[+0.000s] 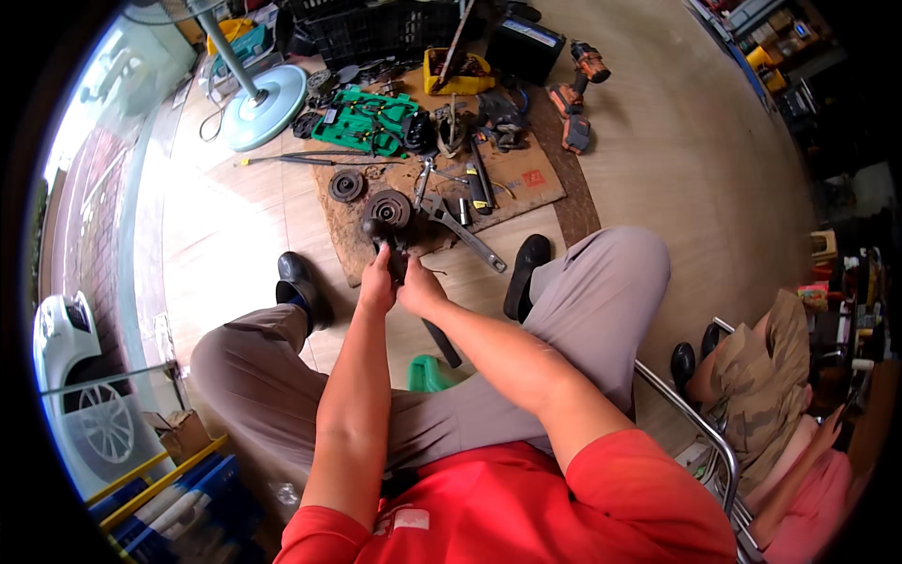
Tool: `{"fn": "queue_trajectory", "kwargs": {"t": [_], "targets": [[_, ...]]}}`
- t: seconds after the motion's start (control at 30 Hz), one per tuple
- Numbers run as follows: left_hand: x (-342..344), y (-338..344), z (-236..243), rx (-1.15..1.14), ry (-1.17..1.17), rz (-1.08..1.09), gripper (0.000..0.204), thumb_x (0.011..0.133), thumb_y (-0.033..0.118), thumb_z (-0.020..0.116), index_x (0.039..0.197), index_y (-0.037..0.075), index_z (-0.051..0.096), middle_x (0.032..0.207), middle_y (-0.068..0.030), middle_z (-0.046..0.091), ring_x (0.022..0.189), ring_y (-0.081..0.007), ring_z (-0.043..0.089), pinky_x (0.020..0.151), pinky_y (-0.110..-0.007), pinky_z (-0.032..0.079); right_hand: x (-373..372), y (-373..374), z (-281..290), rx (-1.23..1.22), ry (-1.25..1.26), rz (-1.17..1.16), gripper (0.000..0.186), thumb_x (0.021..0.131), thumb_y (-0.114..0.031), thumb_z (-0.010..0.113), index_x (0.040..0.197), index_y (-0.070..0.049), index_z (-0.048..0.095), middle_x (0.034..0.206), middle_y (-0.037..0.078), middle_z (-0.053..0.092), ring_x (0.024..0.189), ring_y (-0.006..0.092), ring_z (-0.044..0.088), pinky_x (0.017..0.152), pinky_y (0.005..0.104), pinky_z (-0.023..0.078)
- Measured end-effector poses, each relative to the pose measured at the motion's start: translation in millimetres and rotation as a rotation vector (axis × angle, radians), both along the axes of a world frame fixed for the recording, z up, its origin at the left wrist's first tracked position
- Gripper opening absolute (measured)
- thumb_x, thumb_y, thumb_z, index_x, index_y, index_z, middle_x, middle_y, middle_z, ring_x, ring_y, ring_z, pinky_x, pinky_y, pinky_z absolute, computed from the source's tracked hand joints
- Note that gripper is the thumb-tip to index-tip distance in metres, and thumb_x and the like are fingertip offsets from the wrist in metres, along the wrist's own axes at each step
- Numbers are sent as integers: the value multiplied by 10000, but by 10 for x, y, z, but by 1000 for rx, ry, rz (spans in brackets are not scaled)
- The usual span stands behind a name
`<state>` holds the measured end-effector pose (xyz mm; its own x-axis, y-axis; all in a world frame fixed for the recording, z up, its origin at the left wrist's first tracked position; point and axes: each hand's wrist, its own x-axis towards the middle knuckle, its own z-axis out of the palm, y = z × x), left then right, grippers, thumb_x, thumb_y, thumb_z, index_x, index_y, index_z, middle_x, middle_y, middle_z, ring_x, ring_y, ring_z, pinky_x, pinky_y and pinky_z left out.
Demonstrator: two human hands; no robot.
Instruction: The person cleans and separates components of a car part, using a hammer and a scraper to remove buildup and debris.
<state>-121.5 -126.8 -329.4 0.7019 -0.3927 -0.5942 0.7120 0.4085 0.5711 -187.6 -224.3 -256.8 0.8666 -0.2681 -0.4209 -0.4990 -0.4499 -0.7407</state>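
Observation:
Both my hands close round a dark, greasy metal part [396, 266] with a rounded knob at its far end, above the near edge of the cardboard. My left hand [379, 285] grips its left side, thumb on top. On its right side is my right hand [420, 289], fingers curled and partly hidden. A dark bar [442, 344] shows under my right forearm; whether it joins the part I cannot tell. Just beyond the knob lies a grooved round metal disc [388, 207], with a smaller ring-shaped part [347, 185] to its left. An adjustable wrench [465, 233] lies right of my hands.
The cardboard sheet [540, 193] carries a green tool case [362, 122], a black-handled tool [480, 179] and a socket [463, 211]. Beyond stand a yellow tray [458, 71], a black battery [526, 47] and cordless drills [570, 100]. A fan base [265, 108] stands left; a person [770, 395] sits right.

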Motion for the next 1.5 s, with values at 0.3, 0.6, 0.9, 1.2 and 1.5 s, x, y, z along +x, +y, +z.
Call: {"fn": "queue_trajectory", "kwargs": {"t": [0.3,0.6,0.9,1.2,1.5], "targets": [[294,70,654,31,-114,111,364,1006,387,468,1071,39,552,979,-115,615,984,-310,607,866,-473,501,-16,-60,476,376,92,78,312,807,-138,607,1063,16,520,911,259,660,875,429,648,766,476,519],[335,-89,2032,206,-405,-238,290,1006,278,503,1080,-2,511,933,-154,642,864,-276,663,767,-382,554,-2,-148,954,-14,-418,-20,318,810,-127,647,1058,-37,470,855,263,635,835,470,611,707,550,480],[303,35,999,331,-136,-42,173,963,197,574,918,70,466,707,-50,506,566,-194,547,536,-360,515,-433,427,188,228,70,-92,342,814,-236,702,1013,8,570,937,229,676,930,416,645,807,459,516],[254,79,527,359,-84,-58,139,920,104,592,918,78,455,717,-55,503,555,-199,526,515,-357,481,-371,321,-135,122,178,-38,320,839,-218,654,1030,1,521,899,258,666,904,422,650,782,494,512],[351,-39,629,427,-182,-125,133,915,90,579,966,62,459,721,-49,499,540,-175,528,494,-328,479,-270,330,-124,156,176,-84,303,844,-208,642,1011,13,520,879,273,661,874,434,650,751,494,517]]}}
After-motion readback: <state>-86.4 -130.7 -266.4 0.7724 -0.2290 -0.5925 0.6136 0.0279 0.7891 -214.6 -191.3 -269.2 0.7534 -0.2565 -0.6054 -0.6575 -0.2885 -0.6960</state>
